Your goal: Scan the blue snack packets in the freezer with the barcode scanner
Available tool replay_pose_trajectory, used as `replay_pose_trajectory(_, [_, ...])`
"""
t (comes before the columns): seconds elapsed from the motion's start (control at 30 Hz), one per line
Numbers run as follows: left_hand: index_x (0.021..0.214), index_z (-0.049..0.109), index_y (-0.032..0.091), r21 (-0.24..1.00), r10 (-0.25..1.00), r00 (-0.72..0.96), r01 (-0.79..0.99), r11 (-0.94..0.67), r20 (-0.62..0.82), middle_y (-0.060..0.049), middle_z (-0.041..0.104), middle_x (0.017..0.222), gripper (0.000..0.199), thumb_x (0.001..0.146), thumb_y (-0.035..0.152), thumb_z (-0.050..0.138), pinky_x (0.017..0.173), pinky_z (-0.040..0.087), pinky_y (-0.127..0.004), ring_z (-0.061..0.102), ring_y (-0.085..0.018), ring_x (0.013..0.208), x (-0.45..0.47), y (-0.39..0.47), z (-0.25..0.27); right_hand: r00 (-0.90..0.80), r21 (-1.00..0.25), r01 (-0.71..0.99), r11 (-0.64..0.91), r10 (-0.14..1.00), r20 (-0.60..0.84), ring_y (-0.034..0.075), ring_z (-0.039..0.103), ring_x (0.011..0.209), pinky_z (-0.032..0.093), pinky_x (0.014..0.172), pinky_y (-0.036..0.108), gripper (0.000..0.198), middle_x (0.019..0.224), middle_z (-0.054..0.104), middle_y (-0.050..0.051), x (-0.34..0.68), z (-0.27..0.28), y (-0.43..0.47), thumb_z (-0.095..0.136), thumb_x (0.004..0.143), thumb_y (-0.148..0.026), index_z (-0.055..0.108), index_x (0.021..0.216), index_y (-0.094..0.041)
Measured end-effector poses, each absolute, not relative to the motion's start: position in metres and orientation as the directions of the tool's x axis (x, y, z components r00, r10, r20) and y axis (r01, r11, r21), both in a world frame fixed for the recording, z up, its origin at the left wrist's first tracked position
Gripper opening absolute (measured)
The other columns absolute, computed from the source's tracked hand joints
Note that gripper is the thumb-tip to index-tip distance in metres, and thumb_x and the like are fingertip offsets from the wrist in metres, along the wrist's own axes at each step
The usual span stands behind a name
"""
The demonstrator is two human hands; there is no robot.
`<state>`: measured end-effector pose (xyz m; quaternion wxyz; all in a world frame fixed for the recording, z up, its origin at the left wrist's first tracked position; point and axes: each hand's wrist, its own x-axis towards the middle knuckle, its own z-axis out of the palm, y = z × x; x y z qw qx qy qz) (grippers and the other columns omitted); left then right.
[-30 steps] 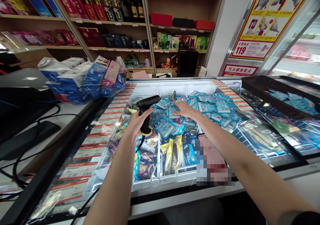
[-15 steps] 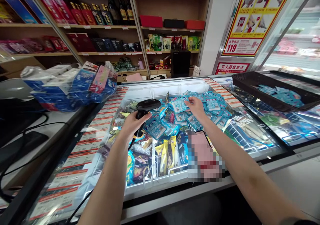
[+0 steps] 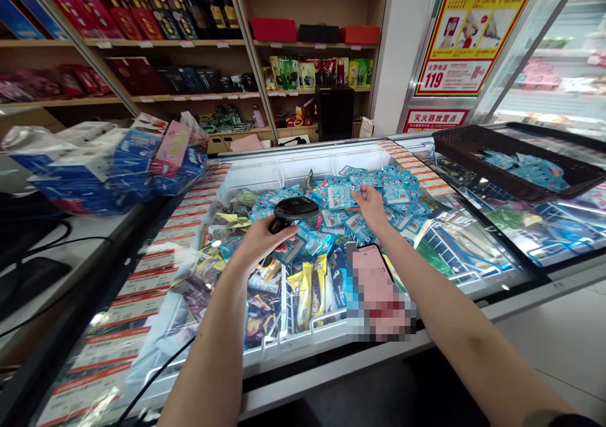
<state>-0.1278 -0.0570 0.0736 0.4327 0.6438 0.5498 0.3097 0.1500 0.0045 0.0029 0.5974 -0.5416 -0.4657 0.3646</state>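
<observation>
My left hand (image 3: 265, 240) is wrapped round the handle of a black barcode scanner (image 3: 297, 208), whose head points right over the glass top of a chest freezer. Between the thumb and fingers of my right hand (image 3: 372, 207) is a blue packet (image 3: 341, 195) with a barcode on its upper face, just right of the scanner. Many similar blue packets (image 3: 398, 191) lie spread in a pile under and around both hands. A phone (image 3: 379, 282), partly blurred out, lies on the glass near the front edge, below my right hand.
At the right, a dark basket (image 3: 454, 152) holds more blue packets. Plastic-wrapped blue and white boxes (image 3: 95, 168) stand at the left. Price labels (image 3: 127, 316) line the freezer's left side. The scanner's cable (image 3: 161, 376) runs down beside my left forearm. Stocked shelves (image 3: 189, 40) stand behind.
The scanner in my left hand has moved right, closer to the packet in my right hand. That packet now lies flatter, its barcode side plainly visible. The view has shifted slightly.
</observation>
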Motion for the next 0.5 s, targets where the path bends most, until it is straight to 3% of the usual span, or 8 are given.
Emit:
replay_pose_trajectory(0.3, [0.078, 0.063, 0.017, 0.891, 0.963, 0.239, 0.454, 0.004, -0.126, -0.002, 0.063, 0.064, 0.041, 0.064, 0.053, 0.078, 0.049, 0.043, -0.028, 0.059, -0.018, 0.052, -0.1265, -0.0602, 0.0758, 0.303, -0.989, 0.056, 0.138, 0.941, 0.148, 0.021, 0.060, 0.067, 0.064, 0.070, 0.045, 0.027, 0.062, 0.047, -0.004, 0.1493, 0.0025, 0.0030, 0.060, 0.082, -0.040, 0.053, 0.099, -0.022])
replay_pose_trajectory(0.5, [0.073, 0.062, 0.018, 0.898, 0.953, 0.282, 0.439, -0.029, -0.107, -0.001, 0.059, 0.055, 0.036, 0.068, 0.051, 0.075, 0.050, 0.042, -0.028, 0.057, -0.017, 0.050, -0.1226, -0.0668, 0.0762, 0.298, -0.982, 0.105, 0.155, 0.938, 0.180, 0.021, 0.061, 0.068, 0.063, 0.072, 0.046, 0.031, 0.064, 0.048, -0.003, 0.1470, 0.0030, 0.0002, 0.059, 0.080, -0.046, 0.051, 0.099, -0.022])
